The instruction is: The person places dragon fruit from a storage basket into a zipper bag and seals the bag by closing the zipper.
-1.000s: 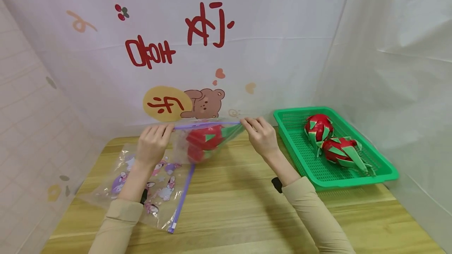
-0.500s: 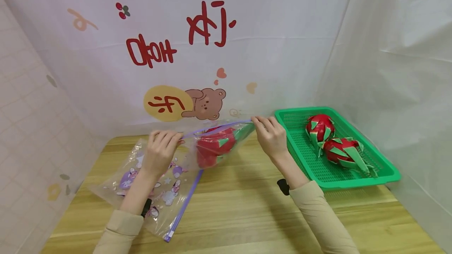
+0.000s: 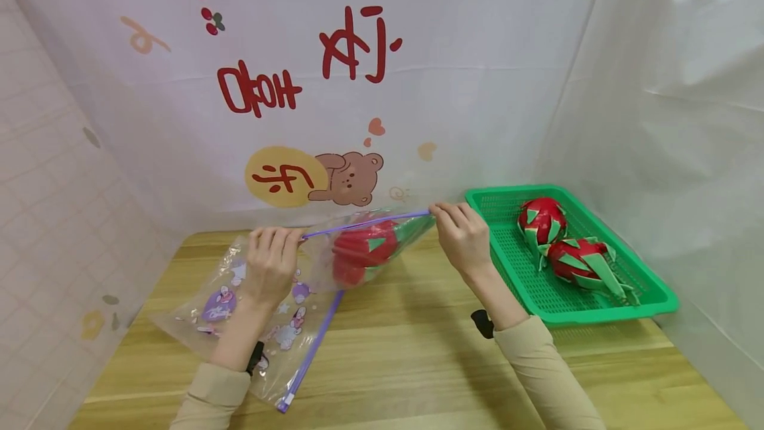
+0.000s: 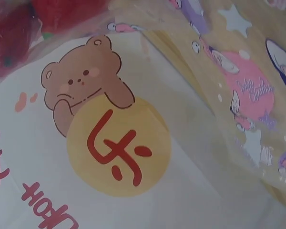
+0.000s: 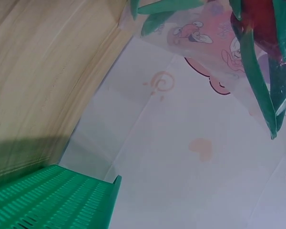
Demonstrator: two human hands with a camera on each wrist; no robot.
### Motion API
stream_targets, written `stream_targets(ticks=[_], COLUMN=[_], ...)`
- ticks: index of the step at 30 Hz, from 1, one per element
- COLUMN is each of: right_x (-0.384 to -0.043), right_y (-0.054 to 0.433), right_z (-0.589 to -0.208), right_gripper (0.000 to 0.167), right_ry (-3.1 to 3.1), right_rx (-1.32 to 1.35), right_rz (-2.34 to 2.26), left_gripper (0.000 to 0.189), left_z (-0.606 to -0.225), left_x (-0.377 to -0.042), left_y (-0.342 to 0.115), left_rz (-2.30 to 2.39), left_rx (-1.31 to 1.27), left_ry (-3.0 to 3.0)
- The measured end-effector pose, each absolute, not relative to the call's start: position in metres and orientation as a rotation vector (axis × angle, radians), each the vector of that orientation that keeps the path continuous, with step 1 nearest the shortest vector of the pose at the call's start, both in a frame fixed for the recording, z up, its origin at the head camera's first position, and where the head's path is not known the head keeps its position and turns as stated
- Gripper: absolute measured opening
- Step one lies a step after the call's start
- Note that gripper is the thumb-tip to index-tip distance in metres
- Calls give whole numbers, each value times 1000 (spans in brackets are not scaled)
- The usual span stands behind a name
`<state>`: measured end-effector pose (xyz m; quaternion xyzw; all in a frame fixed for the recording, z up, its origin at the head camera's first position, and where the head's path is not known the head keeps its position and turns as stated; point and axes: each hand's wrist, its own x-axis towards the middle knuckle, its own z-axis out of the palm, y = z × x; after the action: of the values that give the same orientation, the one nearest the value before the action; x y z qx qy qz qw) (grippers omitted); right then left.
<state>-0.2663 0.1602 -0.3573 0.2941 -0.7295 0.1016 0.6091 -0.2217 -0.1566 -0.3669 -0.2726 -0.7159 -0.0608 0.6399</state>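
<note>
A clear zip bag with a purple zip strip (image 3: 370, 221) holds red dragon fruit (image 3: 365, 247) with green scales, seen through the plastic. My left hand (image 3: 271, 264) pinches the left end of the zip edge. At the other end my right hand (image 3: 462, 236) pinches the corner, so the strip slants up to the right. A second printed zip bag (image 3: 286, 334) lies flat on the table beneath the left forearm, its purple zip and slider toward the front. In the right wrist view, green leaf tips (image 5: 257, 81) of the bagged fruit show through the plastic.
A green plastic basket (image 3: 507, 271) stands on the right side of the table, with two dragon fruits (image 3: 575, 261) inside. Behind the wooden table (image 3: 406, 363) hangs a white printed sheet (image 3: 465, 85) with a bear; pale sheets also line both sides.
Both hands have shifted a little to the right with the bag. The zip edge has gone from nearly level to slanted, left end lower. The flat bag has slid slightly right.
</note>
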Motion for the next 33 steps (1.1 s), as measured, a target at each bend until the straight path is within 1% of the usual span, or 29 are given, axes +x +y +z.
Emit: stream_targets(ticks=[5, 8, 10, 12, 14, 16, 19, 22, 26, 30, 33], right_x=[-266, -259, -252, -242, -232, -221, -208, -200, -197, -195, -194], right_y=[158, 153, 144, 129, 109, 88, 59, 40, 31, 29, 26], right_z=[-357, -355, -354, -353, -353, -356, -362, -367, -371, -377, -380], right_gripper=[12, 13, 18, 27, 35, 39, 36, 29, 18, 23, 18], right_ry=[-1715, -1821, -1906, -1974, -1975, -1927, -1829, -1780, -1762, -1748, -1739], right_rx=[651, 575, 486, 420, 437, 538, 730, 821, 830, 835, 851], right_rz=[231, 255, 289, 306, 299, 274, 222, 184, 135, 118, 85], left_gripper=[22, 23, 23, 22, 21, 21, 18, 17, 18, 18, 20], left_z=[-372, -372, -372, -372, -371, -371, -373, -377, -384, -387, -384], left_x=[-226, -226, -226, -225, -224, -223, -220, -215, -212, -211, -211], left_y=[-155, -154, -152, -150, -146, -142, -135, -131, -133, -138, -142], left_rz=[-205, -225, -225, -216, -188, -159, -103, -45, -99, -192, -174], left_rx=[-630, -662, -680, -691, -702, -717, -745, -774, -818, -862, -918], left_ry=[-1621, -1606, -1597, -1595, -1596, -1597, -1596, -1596, -1597, -1586, -1580])
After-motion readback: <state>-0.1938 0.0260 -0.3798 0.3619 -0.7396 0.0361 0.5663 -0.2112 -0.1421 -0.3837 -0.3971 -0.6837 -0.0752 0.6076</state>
